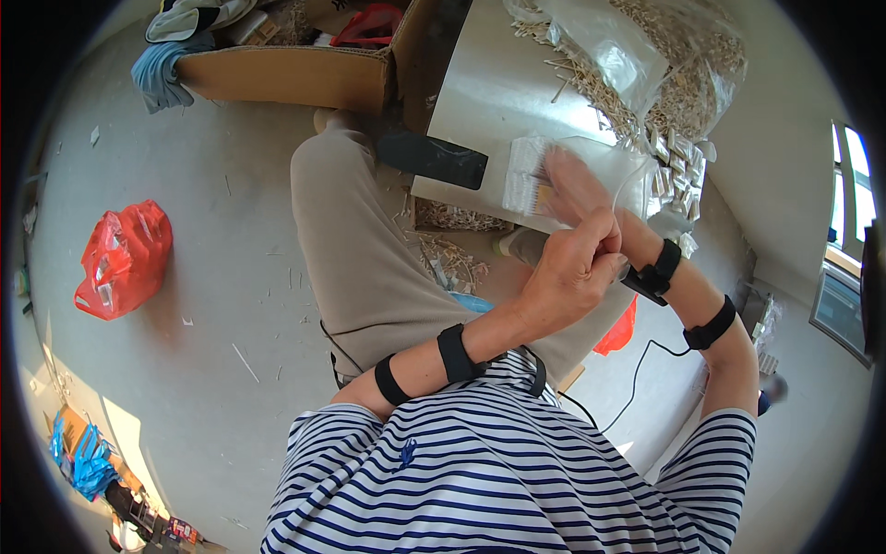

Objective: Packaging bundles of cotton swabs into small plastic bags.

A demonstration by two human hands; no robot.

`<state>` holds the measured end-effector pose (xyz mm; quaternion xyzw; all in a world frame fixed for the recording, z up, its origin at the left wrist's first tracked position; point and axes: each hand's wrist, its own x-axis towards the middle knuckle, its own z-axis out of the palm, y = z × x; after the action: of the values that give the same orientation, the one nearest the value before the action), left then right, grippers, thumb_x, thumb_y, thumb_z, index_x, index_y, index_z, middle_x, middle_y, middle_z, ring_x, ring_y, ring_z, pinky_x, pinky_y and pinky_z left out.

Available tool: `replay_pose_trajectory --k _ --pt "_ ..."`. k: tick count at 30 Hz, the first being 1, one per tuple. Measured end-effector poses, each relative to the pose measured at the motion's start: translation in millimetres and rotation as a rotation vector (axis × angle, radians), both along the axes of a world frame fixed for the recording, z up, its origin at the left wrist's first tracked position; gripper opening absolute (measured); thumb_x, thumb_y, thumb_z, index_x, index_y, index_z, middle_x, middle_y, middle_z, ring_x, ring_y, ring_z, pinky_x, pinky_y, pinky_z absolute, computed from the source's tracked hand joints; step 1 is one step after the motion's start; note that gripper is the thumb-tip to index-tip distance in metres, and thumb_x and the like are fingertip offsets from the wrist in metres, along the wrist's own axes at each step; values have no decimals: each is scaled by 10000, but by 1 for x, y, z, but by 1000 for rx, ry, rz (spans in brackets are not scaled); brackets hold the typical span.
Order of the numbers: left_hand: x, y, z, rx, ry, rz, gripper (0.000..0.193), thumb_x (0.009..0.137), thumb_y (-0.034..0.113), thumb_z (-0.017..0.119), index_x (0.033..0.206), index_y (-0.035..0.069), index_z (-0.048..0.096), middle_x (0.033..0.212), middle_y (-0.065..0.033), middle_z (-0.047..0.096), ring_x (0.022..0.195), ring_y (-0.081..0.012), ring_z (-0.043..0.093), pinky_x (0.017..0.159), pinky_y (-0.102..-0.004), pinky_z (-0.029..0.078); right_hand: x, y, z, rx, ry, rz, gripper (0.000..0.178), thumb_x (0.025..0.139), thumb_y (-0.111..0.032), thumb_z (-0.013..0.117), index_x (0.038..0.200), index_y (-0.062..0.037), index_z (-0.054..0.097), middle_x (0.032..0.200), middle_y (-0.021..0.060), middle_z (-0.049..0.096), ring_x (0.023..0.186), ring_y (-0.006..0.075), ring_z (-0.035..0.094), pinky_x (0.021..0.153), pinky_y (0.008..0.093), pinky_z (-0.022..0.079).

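My left hand (574, 270) is closed, thumb and fingertips pinched on the edge of a clear plastic bag (629, 175) that spreads over the metal table. Motion smears my right hand (577, 189), so its fingers are hard to read. It is over or beside a row of small clear packets (526, 175) of white-tipped sticks, which look like cotton swabs. Whether it grips any packet cannot be made out. At the far right of the table, a large clear bag (688, 69) is full of loose wooden swabs. Several filled packets (678, 175) are heaped below it.
A dark flat panel (432, 160) juts over the table's near left corner. Beneath the table is a box of loose sticks (457, 217). An open cardboard box (286, 78) stands at the far left, and a red plastic bag (125, 258) lies on the littered floor.
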<state>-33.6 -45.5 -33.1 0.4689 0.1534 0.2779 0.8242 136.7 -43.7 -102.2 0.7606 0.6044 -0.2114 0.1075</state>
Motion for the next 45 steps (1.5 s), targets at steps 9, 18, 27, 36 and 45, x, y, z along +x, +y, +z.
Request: replay_pose_trajectory --k 9,18,27,36,45 --pt "3 -5 3 -31 90 -8 160 903 -11 628 893 48 480 742 -12 585 637 -38 548 498 -204 424 19 -18 -11 505 -80 257 402 814 -152 641 1147 45 531 1069 252 610 994 414 609 839 449 497" --pt "-7 3 19 -27 206 -7 174 925 59 658 907 47 486 702 -26 595 566 -40 521 471 -179 387 49 -58 176 322 953 -444 180 838 -34 641 1011 15 657 855 75 686 751 142 686 695 284 531" --pt "-9 11 36 27 266 -21 183 914 64 667 935 52 485 778 -47 610 615 -57 540 536 -182 432 262 -159 -27 257 -218 -854 527 618 -258 843 1068 -44 672 997 181 684 909 366 661 842 411 536" --pt "-3 12 36 79 342 6 201 884 30 673 953 47 485 793 -61 615 650 -76 562 544 -187 444 292 -153 -58 57 -188 -948 539 560 -299 879 1016 -112 660 1189 132 601 1147 340 561 989 415 467" --pt "-11 7 63 220 239 -8 226 859 21 678 973 35 484 807 -73 618 689 -83 569 584 -198 457 238 -159 27 268 -51 -942 517 568 -224 773 1020 -66 580 1114 124 637 1116 350 539 907 451 471"
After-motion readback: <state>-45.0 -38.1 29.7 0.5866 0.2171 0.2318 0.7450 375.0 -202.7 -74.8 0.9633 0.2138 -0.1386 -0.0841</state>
